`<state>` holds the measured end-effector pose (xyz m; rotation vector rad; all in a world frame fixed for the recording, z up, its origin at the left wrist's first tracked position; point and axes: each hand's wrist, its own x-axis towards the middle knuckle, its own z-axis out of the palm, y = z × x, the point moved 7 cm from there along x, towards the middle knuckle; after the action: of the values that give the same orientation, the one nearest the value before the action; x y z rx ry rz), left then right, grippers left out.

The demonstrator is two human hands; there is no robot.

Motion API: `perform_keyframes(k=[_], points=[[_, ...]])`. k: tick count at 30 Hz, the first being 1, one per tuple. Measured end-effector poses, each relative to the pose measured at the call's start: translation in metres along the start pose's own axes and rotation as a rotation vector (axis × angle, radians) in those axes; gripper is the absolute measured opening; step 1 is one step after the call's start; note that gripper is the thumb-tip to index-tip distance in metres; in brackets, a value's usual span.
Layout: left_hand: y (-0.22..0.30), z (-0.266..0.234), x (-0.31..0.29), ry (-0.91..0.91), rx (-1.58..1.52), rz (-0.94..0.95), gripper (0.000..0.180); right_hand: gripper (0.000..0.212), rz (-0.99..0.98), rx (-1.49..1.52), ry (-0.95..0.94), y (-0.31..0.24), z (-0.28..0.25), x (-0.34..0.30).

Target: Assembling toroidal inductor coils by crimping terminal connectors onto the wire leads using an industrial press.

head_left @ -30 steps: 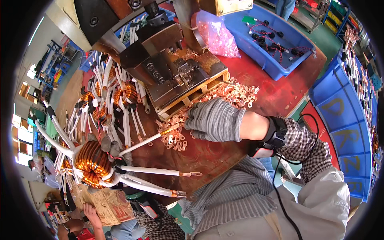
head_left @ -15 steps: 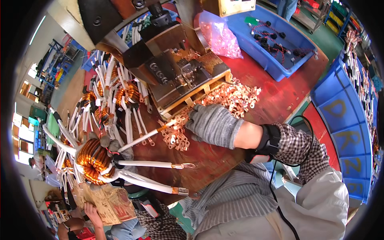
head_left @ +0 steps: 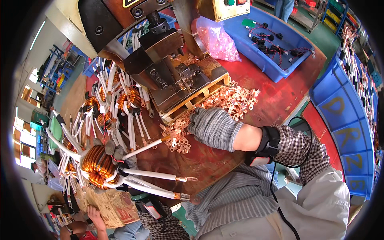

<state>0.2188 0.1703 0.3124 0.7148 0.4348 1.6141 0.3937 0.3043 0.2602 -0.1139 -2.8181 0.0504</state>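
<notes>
Red table [head_left: 276,96]: fingers [head_left: 119,153] (left) hold 1 coil [head_left: 97,163]

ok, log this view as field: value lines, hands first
left hand: gloved, holding copper-wound coil
right hand: gloved, at copper lug pile; fingertips hidden, grip unclear
lead: one white lead of the coil, end toward the lugs
machine: dark metal press, behind the lugs
left: heap of similar coils
back right: pinkish bag, blue tray with wired black parts
</notes>
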Motion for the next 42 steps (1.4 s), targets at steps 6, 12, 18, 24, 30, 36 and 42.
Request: perform_keyframes(k=[6,12,18,24,30,36,42], points=[[-0.005,-0.004,-0.001,0.007,-0.033,0.023,0.044,0.016,0.049,0.019,-0.07,-0.004,-0.001,0.009],[-0.001,-0.007,0.002,-0.005,-0.054,0.046,0.045,0.012,-0.039,-0.014,0.171,-0.003,-0.012,0.009],[-0.004,-0.02,-0.008,0.026,-0.077,0.082,0.046,0.009,0.199,1.359,0.164,0.035,-0.018,0.004],[-0.003,-0.036,-0.005,0.078,-0.038,0.007,0.051,0.01,0.429,1.635,0.11,0.049,-0.015,-0.009],[-0.002,-0.025,-0.011,0.052,-0.027,0.0,0.05,0.011,0.45,1.676,0.117,0.041,-0.019,0.002],[-0.016,-0.028,0.013,-0.031,-0.063,-0.036,0.048,0.014,0.458,1.664,0.048,0.052,-0.013,-0.002],[0.023,-0.039,-0.016,0.297,0.884,0.169,0.022,0.016,0.34,1.753,0.005,0.043,-0.026,0.003]])
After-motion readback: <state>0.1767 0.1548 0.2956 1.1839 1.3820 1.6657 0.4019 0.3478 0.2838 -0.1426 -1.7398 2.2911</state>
